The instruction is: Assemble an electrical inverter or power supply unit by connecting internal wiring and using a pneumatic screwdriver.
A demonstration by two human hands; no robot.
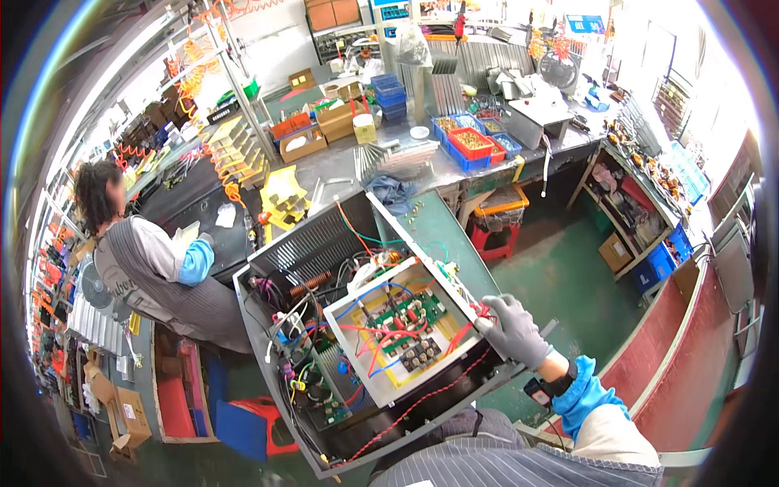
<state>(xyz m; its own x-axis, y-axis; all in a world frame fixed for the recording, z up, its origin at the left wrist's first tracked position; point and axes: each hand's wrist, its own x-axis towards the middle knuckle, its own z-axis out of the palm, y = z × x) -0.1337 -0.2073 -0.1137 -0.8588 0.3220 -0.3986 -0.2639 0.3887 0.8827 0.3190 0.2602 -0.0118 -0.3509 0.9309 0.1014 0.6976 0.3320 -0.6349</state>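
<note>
A large dark metal case (381, 442) lies open-topped and tilted in front of me, full of wiring and electronic parts. Within it sits a white square frame (391, 398) around a green circuit board (410, 318) with red and blue wires and a black terminal block (419, 355). A copper coil (311, 283) shows near the case's vented wall. My right hand (519, 333), in a grey glove, grips the case's right edge beside some red wires. Part of its grip is hidden, so how the fingers wrap is unclear. My left hand does not appear.
A co-worker (162, 260) stands at the left bench. Behind the case, a workbench holds yellow brackets (284, 199), a red parts bin (471, 144), blue bins (389, 96) and metal sheets (395, 161). A red stool (495, 239) stands underneath; partitions (682, 349) rise at right.
</note>
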